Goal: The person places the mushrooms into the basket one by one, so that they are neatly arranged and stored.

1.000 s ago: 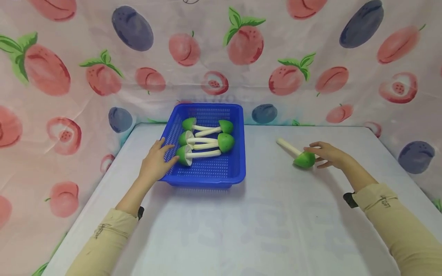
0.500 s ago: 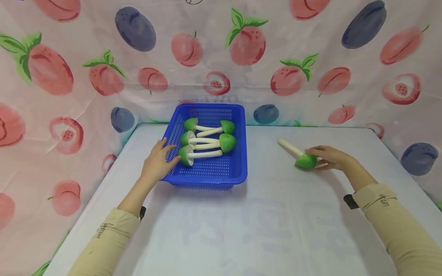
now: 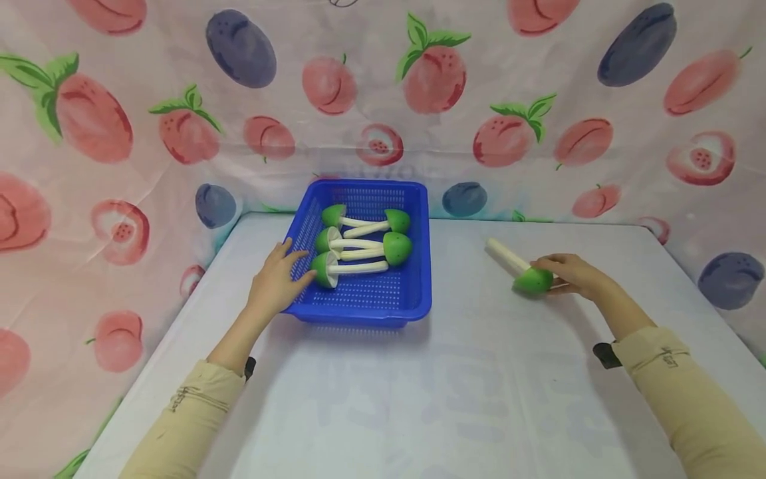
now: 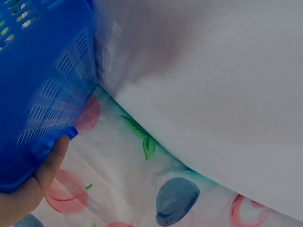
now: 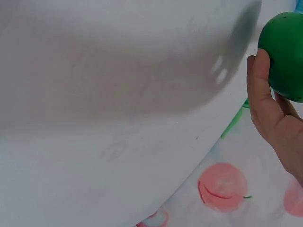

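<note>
My right hand (image 3: 571,274) holds a toy mushroom (image 3: 532,283) by its green cap, with the pale stem pointing away to the back left over the white table. In the right wrist view, fingers (image 5: 263,92) lie along the side of the round green cap (image 5: 286,56); the stem is hidden there. My left hand (image 3: 270,285) grips the left rim of a blue plastic basket (image 3: 359,315), thumb on the inner side. From the left wrist, one finger (image 4: 49,165) shows against the basket's outer edge (image 4: 14,182). Several green-capped mushrooms (image 3: 359,267) lie inside the basket.
The basket stands at the back of the white table (image 3: 455,399), left of the middle. Behind and beside the table hangs a fruit-print cloth (image 3: 335,159). The table's back edge runs close behind the basket.
My right hand has closed its fingers on the mushroom's cap, where before they hovered beside it. My left hand stays on the basket rim. The whole head view has shifted slightly.
</note>
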The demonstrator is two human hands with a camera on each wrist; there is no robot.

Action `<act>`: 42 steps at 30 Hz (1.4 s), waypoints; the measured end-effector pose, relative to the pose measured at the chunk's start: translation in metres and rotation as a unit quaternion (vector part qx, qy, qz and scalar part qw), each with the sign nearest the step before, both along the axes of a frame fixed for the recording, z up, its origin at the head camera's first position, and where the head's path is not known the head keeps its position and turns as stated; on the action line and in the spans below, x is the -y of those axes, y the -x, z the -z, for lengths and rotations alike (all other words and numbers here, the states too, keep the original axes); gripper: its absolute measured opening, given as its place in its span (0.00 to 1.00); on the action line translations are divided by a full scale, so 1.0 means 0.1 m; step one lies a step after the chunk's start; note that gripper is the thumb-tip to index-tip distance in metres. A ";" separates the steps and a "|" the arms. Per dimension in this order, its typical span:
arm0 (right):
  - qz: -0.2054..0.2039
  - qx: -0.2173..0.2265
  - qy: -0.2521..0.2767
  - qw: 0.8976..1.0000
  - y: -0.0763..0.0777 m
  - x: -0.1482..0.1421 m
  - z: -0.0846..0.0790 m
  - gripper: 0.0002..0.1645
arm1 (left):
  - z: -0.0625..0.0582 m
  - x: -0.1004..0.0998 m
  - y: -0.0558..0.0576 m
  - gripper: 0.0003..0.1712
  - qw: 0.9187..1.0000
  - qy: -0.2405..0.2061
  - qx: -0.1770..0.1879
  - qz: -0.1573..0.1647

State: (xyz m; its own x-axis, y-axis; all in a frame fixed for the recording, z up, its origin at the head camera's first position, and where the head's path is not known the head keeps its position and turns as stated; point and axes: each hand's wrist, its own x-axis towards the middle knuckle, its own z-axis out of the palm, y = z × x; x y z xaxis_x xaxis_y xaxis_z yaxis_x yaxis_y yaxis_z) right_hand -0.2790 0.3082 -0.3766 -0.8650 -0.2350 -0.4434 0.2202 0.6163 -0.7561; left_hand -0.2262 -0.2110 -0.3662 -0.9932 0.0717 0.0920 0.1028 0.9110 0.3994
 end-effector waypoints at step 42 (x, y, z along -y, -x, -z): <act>-0.029 -0.117 0.068 0.990 -0.13 0.82 -0.59 0.38 | -0.01 -0.01 0.00 0.31 1.000 0.005 0.004 -0.003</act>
